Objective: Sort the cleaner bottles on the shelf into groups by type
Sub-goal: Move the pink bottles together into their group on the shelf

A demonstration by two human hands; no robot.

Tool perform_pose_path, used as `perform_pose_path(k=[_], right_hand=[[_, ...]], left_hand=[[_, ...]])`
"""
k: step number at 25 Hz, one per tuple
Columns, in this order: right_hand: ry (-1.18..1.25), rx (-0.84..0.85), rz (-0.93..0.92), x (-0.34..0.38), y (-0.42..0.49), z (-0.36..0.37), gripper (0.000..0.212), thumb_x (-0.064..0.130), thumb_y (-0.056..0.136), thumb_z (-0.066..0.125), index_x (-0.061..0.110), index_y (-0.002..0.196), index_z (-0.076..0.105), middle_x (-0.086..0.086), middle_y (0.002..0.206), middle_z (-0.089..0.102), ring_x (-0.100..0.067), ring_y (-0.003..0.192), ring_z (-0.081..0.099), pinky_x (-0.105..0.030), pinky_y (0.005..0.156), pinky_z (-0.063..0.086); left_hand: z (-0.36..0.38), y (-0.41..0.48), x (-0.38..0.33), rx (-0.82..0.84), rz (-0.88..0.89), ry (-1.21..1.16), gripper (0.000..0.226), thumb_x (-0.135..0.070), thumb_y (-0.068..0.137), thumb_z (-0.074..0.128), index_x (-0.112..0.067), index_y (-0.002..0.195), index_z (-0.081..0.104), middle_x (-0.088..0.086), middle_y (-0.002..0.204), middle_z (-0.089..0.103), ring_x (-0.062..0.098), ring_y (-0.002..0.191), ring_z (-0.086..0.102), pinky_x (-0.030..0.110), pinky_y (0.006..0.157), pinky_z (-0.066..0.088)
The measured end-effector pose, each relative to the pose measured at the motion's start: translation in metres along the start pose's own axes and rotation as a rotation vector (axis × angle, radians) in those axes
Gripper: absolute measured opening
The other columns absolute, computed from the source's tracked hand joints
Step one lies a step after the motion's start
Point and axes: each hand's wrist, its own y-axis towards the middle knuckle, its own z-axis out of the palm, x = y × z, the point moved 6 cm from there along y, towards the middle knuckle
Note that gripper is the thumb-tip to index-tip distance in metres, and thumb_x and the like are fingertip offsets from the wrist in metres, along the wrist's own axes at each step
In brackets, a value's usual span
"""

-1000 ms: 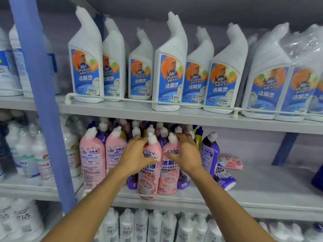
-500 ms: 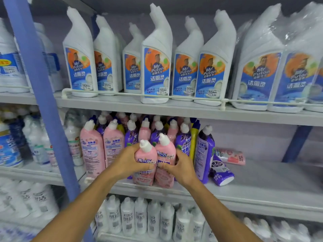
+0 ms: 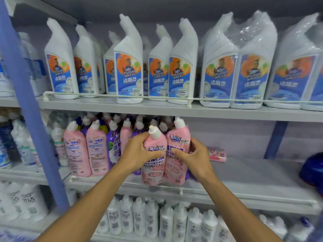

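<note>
Two pink cleaner bottles with white caps are held side by side in front of the middle shelf. My left hand grips the left pink bottle around its shoulder. My right hand grips the right pink bottle from its right side. Behind them stand mixed pink bottles and purple bottles, crowded on the shelf's left part. Another pink bottle lies flat on the shelf to the right of my right hand.
White angled-neck bottles with blue labels line the top shelf behind a white rail. White bottles fill the bottom shelf. A blue upright post stands at left. A dark blue object sits at the right edge.
Both hands have lifted the two pink bottles out of the group and shifted them to the right, in front of the purple bottles there. The camera view has also shifted.
</note>
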Motion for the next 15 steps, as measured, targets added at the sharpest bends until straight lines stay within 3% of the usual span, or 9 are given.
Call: perform_pose_path(k=[2,4,10,15], right_hand=[[0.001,-0.035,0.019,-0.001,-0.008,-0.029,0.038,0.022,0.076,0.092,0.020,0.108,0.073,0.009,0.096,0.080,-0.007,0.085,0.076,-0.023,0.069,0.061],[-0.013,-0.077,0.048,-0.007,-0.014,-0.059,0.036,0.022,0.077,0.092,0.020,0.108,0.073,0.007,0.096,0.080,-0.008,0.086,0.076,-0.023,0.069,0.061],[-0.064,-0.275,0.101,-0.024,-0.024,-0.152,0.031,0.019,0.083,0.087,0.014,0.111,0.073,0.000,0.099,0.080,-0.014,0.089,0.077,-0.032,0.075,0.065],[-0.109,-0.369,0.115,-0.046,-0.019,-0.224,0.032,0.014,0.084,0.086,0.012,0.111,0.069,-0.002,0.100,0.079,-0.015,0.090,0.077,-0.031,0.076,0.064]], left_hand=[[0.030,0.004,-0.008,0.026,0.015,-0.063,0.057,-0.037,0.062,0.097,-0.028,0.112,0.071,-0.011,0.095,0.078,0.007,0.087,0.075,0.037,0.076,0.063],[0.061,0.009,-0.016,0.055,0.040,-0.117,0.056,-0.033,0.063,0.097,-0.030,0.112,0.070,-0.012,0.096,0.078,0.004,0.088,0.075,0.034,0.076,0.061],[0.154,0.049,-0.048,0.156,0.150,-0.226,0.064,-0.050,0.057,0.093,-0.041,0.114,0.066,-0.018,0.097,0.076,0.005,0.090,0.074,0.043,0.081,0.063],[0.230,0.071,-0.063,0.193,0.140,-0.284,0.072,-0.050,0.057,0.092,-0.043,0.123,0.063,-0.024,0.104,0.074,0.001,0.096,0.072,0.039,0.089,0.061]])
